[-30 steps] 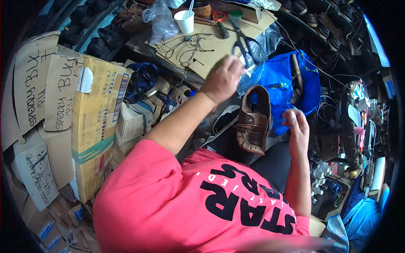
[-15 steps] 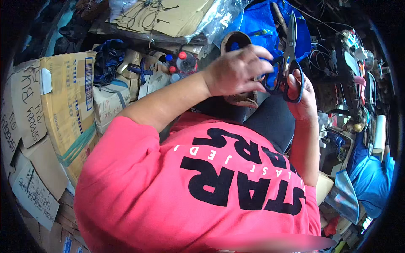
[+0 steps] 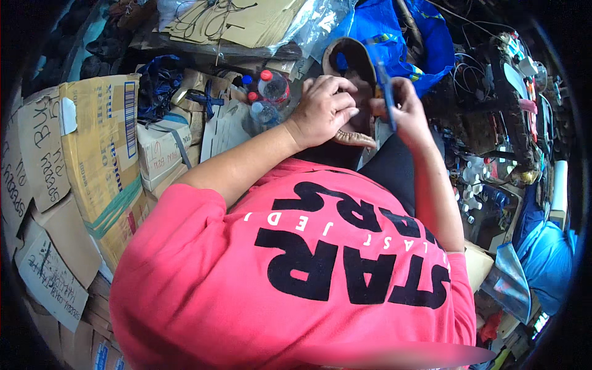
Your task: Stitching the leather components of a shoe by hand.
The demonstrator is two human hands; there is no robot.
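A brown shoe (image 3: 359, 92) rests upright across my lap, its dark opening at the far end and a pale, puckered edge at the near end. My left hand (image 3: 324, 111) grips its left side, thumb over the near part. To the right of the shoe, my right hand (image 3: 407, 114) is closed around scissors (image 3: 387, 92), seen edge-on and smeared by motion. The scissors stand roughly upright beside the shoe's right side. Whether the blades touch the shoe I cannot tell.
Plastic bottles (image 3: 273, 87) with red and blue caps stand left of the shoe. Large cardboard boxes (image 3: 92, 148) are stacked at the left. A blue plastic bag (image 3: 428, 37) lies beyond my right hand. Flat tan sheets (image 3: 265, 24) lie at the back, and clutter fills the right side.
My left hand has come down from in front of the scissors onto the shoe. The scissors have turned edge-on and moved left and down with my right hand, beside the shoe.
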